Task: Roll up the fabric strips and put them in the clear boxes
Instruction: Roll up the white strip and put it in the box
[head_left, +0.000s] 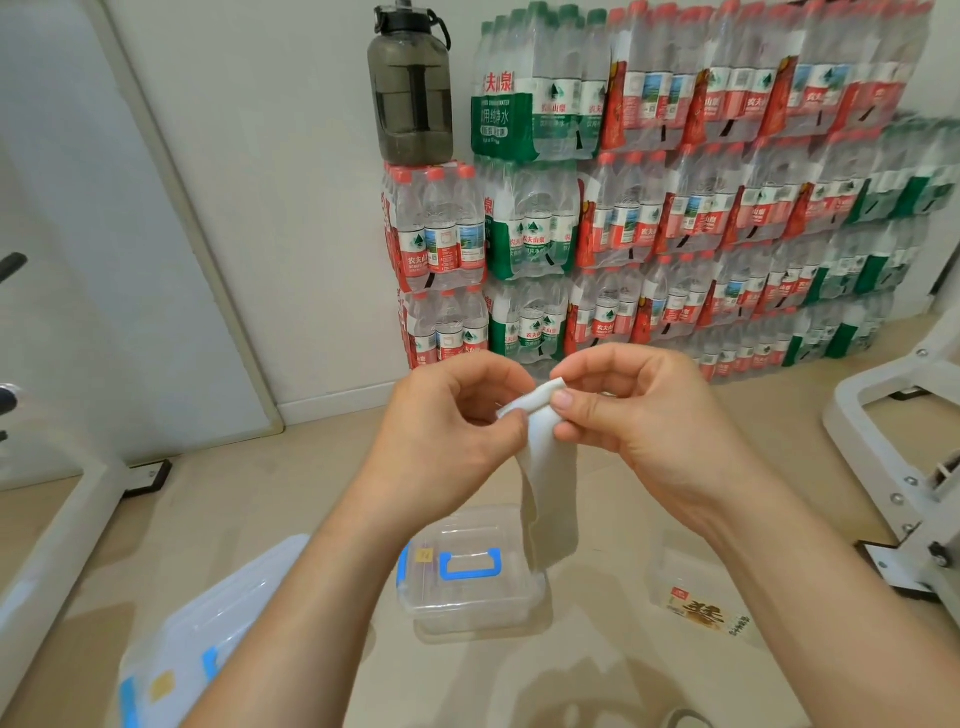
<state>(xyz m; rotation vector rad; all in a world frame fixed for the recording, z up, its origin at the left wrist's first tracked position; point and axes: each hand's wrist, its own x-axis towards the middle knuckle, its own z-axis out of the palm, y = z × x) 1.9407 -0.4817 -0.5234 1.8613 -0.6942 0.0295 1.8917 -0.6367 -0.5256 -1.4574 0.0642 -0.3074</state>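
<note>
A white fabric strip (551, 499) hangs in the air at the centre of the head view. My left hand (447, 431) and my right hand (639, 410) both pinch its folded top end between thumb and fingers. Its loose tail drops down over a clear box (467, 608) with a blue handle, which sits on the floor with its lid shut. A second clear box (208, 639) with blue clips lies at the lower left, partly behind my left forearm.
Stacked packs of bottled water (675, 218) line the back wall, with a dark water jug (410, 88) on top. A white metal frame (893, 457) stands at the right. A small clear container with a printed label (696, 597) sits at the lower right.
</note>
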